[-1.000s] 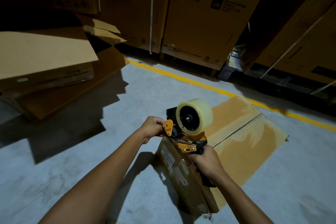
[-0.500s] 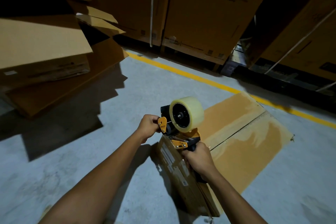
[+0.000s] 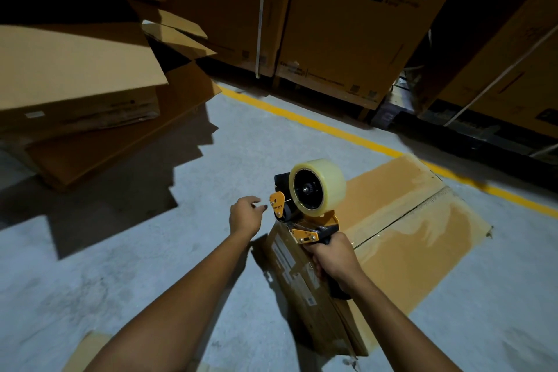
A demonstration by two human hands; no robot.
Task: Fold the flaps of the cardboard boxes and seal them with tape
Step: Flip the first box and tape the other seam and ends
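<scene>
Right hand (image 3: pixel 332 260) grips tape dispenser (image 3: pixel 314 190); left hand (image 3: pixel 244 216) nearby.

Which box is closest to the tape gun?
The low box on the floor right under the tape gun, held in the right hand. The piled boxes at left and tall boxes behind are farther off.

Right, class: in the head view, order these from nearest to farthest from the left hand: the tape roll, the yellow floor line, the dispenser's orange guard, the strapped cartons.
1. Orange guard of the tape dispenser, just right of the left hand.
2. Tape roll, farther right, on the dispenser.
3. Yellow floor line, ahead across the concrete.
4. Strapped cartons, at the very back.
</scene>
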